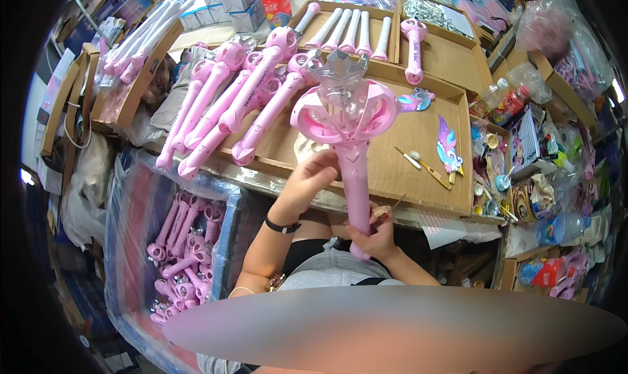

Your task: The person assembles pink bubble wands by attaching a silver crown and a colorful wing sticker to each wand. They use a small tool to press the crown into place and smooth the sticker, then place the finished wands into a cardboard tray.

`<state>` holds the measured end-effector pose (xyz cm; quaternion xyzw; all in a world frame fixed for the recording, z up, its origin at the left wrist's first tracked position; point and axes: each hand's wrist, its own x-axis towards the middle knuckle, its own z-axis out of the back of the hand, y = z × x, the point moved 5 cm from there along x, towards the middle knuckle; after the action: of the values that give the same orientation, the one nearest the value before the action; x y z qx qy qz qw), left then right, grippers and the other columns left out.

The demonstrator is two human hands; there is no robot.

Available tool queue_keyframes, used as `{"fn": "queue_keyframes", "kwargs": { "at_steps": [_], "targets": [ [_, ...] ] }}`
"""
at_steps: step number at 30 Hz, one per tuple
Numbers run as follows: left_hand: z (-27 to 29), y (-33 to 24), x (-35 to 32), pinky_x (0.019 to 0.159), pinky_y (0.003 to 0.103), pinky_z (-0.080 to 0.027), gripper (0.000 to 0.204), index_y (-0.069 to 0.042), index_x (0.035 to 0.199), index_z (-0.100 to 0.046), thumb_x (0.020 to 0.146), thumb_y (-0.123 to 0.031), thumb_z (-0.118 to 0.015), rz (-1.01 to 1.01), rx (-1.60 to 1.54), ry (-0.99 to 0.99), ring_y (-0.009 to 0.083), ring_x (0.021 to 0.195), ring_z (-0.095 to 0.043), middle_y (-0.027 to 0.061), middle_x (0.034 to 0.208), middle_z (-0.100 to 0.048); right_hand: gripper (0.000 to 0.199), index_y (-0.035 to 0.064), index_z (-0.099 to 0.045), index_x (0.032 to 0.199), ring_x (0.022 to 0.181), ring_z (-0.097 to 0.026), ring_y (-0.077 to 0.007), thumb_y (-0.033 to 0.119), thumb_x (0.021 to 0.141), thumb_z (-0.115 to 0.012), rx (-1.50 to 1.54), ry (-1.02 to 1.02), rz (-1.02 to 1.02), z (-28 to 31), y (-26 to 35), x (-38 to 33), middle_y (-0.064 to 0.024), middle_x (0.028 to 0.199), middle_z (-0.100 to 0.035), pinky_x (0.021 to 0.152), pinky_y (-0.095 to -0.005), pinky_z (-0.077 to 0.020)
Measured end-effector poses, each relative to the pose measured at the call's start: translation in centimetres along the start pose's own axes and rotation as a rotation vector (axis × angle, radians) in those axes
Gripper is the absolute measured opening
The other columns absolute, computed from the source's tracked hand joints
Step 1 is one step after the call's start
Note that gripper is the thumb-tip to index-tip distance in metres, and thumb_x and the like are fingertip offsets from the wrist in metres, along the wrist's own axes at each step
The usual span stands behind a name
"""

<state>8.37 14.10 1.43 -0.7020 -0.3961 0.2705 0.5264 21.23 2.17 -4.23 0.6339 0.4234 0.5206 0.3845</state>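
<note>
A pink toy wand [357, 184] stands upright before me, its clear crown-topped globe set in a pink open frame. My right hand [374, 235] is closed round the lower handle; a thin dark stick [398, 204], perhaps a brush, pokes out from its fingers. My left hand [315, 178] has its fingers curled together against the upper handle, just under the head; the fingertips are partly hidden behind the wand. Several similar pink wands [254, 102] lie in a pile to the left of it.
A cardboard tray [392, 171] holds a purple-blue wing piece [448, 145], a brush [432, 171] and a white pen-like stick [407, 158]. White-and-pink handles [337, 31] lie in a box beyond. A plastic-lined bin [226, 204] with more wands stands left. Paint pots [490, 142] crowd the right.
</note>
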Motion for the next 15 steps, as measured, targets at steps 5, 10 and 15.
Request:
{"fn": "queue_keyframes", "kwargs": {
  "at_steps": [5,10,15],
  "targets": [
    [-3.2,-1.4,0.5,0.092,0.041,-0.048,0.06,0.001,0.129,-0.042,0.08,-0.025,-0.064,0.043,-0.399,0.174,0.022,0.092,-0.062,0.0165,0.11,-0.059,0.048,0.0128,-0.029,0.09,0.09,-0.056,-0.0139,-0.009,0.075,-0.069,0.322,0.117,-0.113,-2.4,-0.1,-0.5,-0.0119,0.104,-0.049,0.073,-0.0274,-0.0477],
    [-3.3,-1.6,0.5,0.095,0.045,-0.047,0.061,0.001,0.129,-0.039,0.079,-0.024,-0.064,-0.025,-0.273,0.048,0.0218,0.089,-0.063,0.0176,0.112,-0.057,0.048,0.0128,-0.029,0.091,0.085,-0.055,-0.0131,-0.009,0.075,-0.069,0.27,0.034,-0.12,-2.8,-0.4,-0.6,-0.0096,0.098,-0.049,0.071,-0.027,-0.0473],
    [-2.7,-1.7,2.0,0.098,0.047,-0.044,0.082,-0.001,0.133,-0.038,0.081,-0.061,-0.057,-0.127,-0.637,0.159,0.0235,0.094,-0.062,0.0188,0.117,-0.056,0.048,0.0125,-0.028,0.091,0.082,-0.06,-0.0156,-0.007,0.076,-0.069,0.406,0.104,-0.146,-3.2,-0.4,-1.0,-0.0106,0.091,-0.052,0.07,-0.0288,-0.0503]
  ]
}}
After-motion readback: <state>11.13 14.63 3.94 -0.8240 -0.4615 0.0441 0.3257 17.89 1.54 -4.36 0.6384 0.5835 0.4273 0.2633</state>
